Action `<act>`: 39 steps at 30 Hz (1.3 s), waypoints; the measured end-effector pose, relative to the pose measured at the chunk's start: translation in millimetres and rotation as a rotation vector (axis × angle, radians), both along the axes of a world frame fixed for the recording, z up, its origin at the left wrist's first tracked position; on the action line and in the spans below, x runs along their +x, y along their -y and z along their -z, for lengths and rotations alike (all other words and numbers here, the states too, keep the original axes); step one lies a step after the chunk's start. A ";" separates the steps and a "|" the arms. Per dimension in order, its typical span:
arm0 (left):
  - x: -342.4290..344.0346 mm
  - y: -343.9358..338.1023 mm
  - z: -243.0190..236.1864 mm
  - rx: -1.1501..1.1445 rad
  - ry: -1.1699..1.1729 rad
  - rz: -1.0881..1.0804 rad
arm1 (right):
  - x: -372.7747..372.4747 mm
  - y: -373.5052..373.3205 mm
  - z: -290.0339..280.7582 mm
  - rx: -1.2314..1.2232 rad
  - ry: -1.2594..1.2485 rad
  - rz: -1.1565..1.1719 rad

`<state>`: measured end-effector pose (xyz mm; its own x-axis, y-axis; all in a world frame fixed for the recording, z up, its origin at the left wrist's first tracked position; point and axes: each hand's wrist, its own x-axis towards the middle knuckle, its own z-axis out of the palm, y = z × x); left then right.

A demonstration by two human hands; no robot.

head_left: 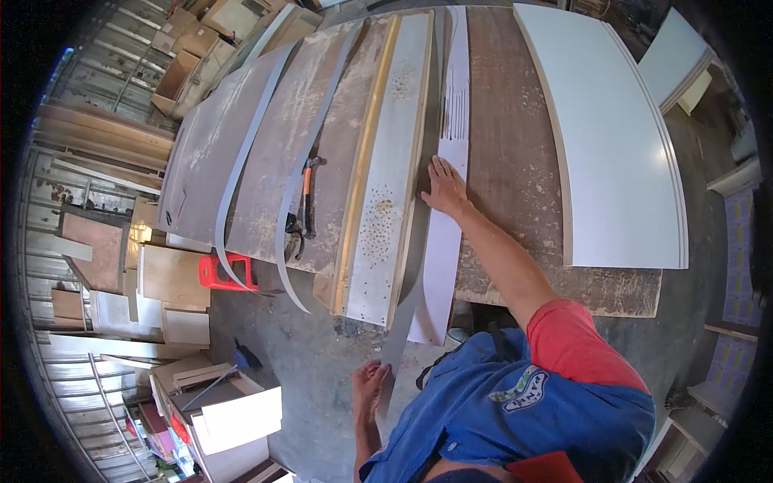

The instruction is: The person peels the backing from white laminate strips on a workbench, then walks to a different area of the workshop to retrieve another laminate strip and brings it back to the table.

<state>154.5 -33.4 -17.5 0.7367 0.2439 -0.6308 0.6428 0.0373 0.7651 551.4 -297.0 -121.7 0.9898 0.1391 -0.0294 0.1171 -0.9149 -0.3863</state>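
My left hand (369, 385) is closed at the near end of the workbench, its fingers pinching a long grey edging strip (405, 310). The strip bends up from there and runs along the right side of a long narrow board (388, 161) dotted with holes. My right hand (445, 187) lies flat with its fingers apart, touching the strip and a white panel strip (441, 266) beneath. Dark lines mark the far part of that white piece. A yellowish wooden rail (366, 153) borders the holed board on its left.
A hammer (307, 189) with an orange handle and more loose grey strips (241, 161) lie on the worn brown bench (507, 129). A large white panel (608, 145) rests at the right. Beyond the left edge are a red stool (211, 272) and stacked wood offcuts (173, 278).
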 end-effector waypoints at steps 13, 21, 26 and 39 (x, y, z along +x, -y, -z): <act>49.9 17.4 4.5 0.146 0.103 0.021 | -1.7 6.6 -1.0 0.043 0.015 0.000; 126.1 42.7 16.6 0.183 0.105 0.145 | -2.1 7.5 1.0 0.053 0.057 -0.005; 186.8 63.6 22.6 0.283 0.146 0.258 | -1.7 9.4 3.4 0.070 0.059 -0.004; 251.1 64.1 41.4 0.256 0.215 0.303 | -0.2 2.0 5.9 0.127 0.057 0.014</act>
